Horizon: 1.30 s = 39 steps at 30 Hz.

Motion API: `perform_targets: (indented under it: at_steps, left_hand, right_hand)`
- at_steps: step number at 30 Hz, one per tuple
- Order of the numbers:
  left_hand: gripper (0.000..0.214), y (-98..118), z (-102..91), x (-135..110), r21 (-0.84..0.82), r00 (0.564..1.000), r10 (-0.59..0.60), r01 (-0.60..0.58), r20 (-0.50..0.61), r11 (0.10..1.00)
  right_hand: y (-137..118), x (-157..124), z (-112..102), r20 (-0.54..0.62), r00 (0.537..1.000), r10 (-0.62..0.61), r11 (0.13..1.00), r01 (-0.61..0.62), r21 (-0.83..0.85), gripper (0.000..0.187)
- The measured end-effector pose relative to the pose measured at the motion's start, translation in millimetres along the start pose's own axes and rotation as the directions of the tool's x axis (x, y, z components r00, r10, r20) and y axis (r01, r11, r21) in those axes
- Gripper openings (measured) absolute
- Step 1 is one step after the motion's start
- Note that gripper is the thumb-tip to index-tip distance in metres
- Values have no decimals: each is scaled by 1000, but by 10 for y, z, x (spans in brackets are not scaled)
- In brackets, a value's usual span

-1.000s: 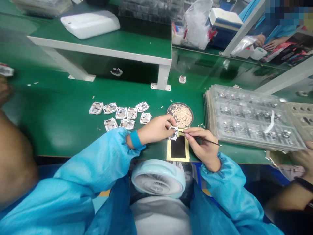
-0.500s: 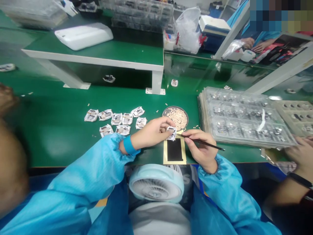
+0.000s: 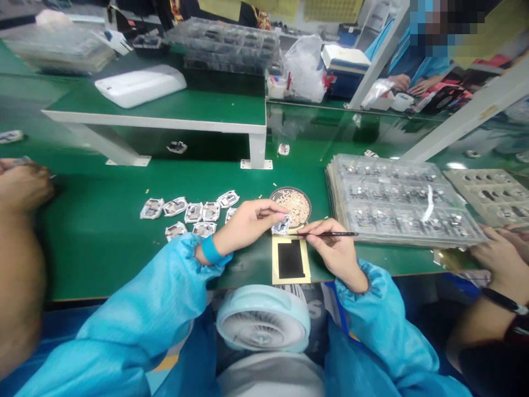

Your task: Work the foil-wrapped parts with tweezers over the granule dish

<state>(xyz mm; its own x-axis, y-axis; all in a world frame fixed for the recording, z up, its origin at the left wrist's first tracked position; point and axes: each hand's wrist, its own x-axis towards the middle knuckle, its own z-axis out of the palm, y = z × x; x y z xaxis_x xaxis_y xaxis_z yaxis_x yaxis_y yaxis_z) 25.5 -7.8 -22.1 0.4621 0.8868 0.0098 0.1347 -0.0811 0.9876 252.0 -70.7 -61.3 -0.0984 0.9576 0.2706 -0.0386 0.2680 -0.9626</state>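
left hand (image 3: pixel 248 223): fingers clamped on a small part (image 3: pixel 282 225), held just above the tabletop (image 3: pixel 99 231) near its front edge
right hand (image 3: pixel 333 245): closed round a thin tool (image 3: pixel 326 234), its tip at the part
part: between both hands, just in front of the dish (image 3: pixel 294 202) and over the far edge of the card (image 3: pixel 290 260)
dish: round, filled with tiny pale bits
card: black with a yellow border, flat at the front edge
loose parts (image 3: pixel 188 212): two rows left of the left hand
trays (image 3: pixel 397 198): clear stack toward the right edge
shelf (image 3: pixel 165 107): toward the rear, white device (image 3: pixel 140 85) on top
other hands: one at the left edge (image 3: pixel 22 184), one at the right edge (image 3: pixel 498 256)
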Motion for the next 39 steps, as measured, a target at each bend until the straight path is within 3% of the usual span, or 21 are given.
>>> perform_targets:
  at_steps: [4,7,9,10,11,12,14,15,17,18,20,28,32,35,37,39]
  left_hand:
    - [35,31,-54,38,39,989,-63,69,-136,997]
    - [47,17,-82,80,-61,977,-113,104,-183,993]
    - [61,3,-82,104,-163,979,-120,93,-165,982]
    - [70,0,-77,109,-196,981,-120,88,-154,977]
    - [77,-1,-69,110,-211,982,-121,88,-147,974]
    - [81,1,-62,108,-205,982,-122,91,-142,974]
    - [74,5,-54,100,-149,982,-129,108,-140,983]
    - [67,4,-57,97,-113,980,-135,120,-144,986]
    - [57,-9,-72,98,-56,977,-144,137,-155,989]
    - [55,-19,-84,101,-40,977,-146,141,-158,989]
    - [53,-40,-106,107,-26,978,-146,143,-149,989]
    - [53,-25,-78,79,-29,976,-185,182,-119,983]
    - [57,-14,-59,63,-90,973,-216,209,-76,974]
    - [56,-15,-63,61,-127,978,-201,192,-61,973]
    - [53,-8,-60,60,-139,980,-189,180,-57,974]
    - [50,7,-45,51,-141,983,-179,170,-52,975]
  right_hand:
    - [-94,-63,32,50,998,30,995,-34,88,27]
    - [-387,-117,-104,24,1000,8,992,-11,128,40]
    - [-660,-117,-387,-96,995,-37,998,41,41,45]
    - [-797,-98,-595,-217,973,-79,996,66,-64,44]
    - [-921,-66,-841,-372,915,-157,972,76,-224,43]
    - [-1022,-19,-1112,-497,831,-247,911,25,-411,40]
    - [-1135,104,-1669,-574,720,-391,675,-200,-711,32]
    - [-1146,170,-1922,-588,705,-396,541,-338,-770,27]
    - [-1101,291,-2315,-626,750,-215,276,-568,-775,23]
    - [-1059,341,-2446,-652,746,-131,169,-632,-757,26]
    - [-974,424,-2595,-670,740,-52,100,-664,-741,32]
    - [-944,669,-2716,-628,776,61,66,-631,-773,28]
    - [-1031,693,-2708,-613,790,2,81,-611,-787,19]
    - [-1106,686,-2536,-597,796,-105,116,-586,-802,18]
    - [-1133,699,-2261,-546,821,-166,257,-498,-828,22]
    - [-1112,724,-1828,-442,879,-177,601,-260,-756,26]
